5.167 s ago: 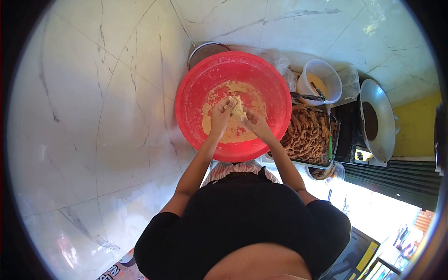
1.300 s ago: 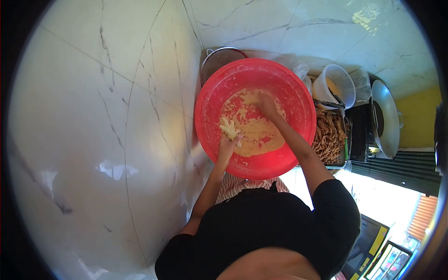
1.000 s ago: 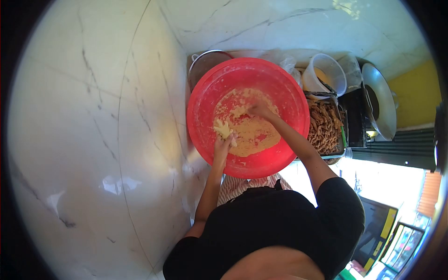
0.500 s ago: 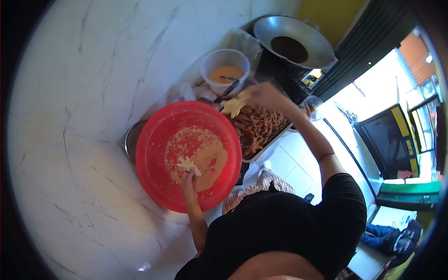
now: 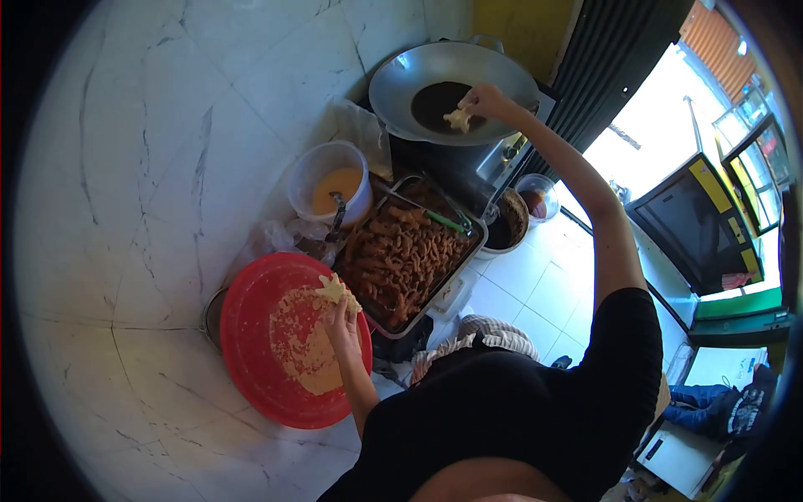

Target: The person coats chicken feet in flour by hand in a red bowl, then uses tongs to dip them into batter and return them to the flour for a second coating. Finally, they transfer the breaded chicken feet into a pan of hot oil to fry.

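My right hand point(image 5: 488, 101) is over the large metal wok point(image 5: 393, 100) and pinches a pale, flour-coated piece point(image 5: 458, 120) above the dark oil point(image 5: 431, 105). Near the upper right rim of the red basin point(image 5: 251, 351), my left hand point(image 5: 340, 325) holds another pale coated piece point(image 5: 332, 289), shaped with several finger-like points. Crumbly flour point(image 5: 308, 351) covers part of the basin's bottom. Between basin and wok lies a metal tray point(image 5: 430, 309) heaped with brown pieces point(image 5: 401, 259), a green-handled utensil point(image 5: 443, 221) resting on it.
A translucent tub point(image 5: 303, 171) of orange-yellow liquid, with a utensil in it, stands by the marbled wall. Beside the stove point(image 5: 502, 159) are a pot point(image 5: 518, 219) and a clear container point(image 5: 538, 194) of reddish contents. A person point(image 5: 728, 406) is at the far lower right.
My right hand has moved from over the tray up to the wok with its pale piece. My left hand has lifted its piece towards the basin's rim. The camera view has shifted.
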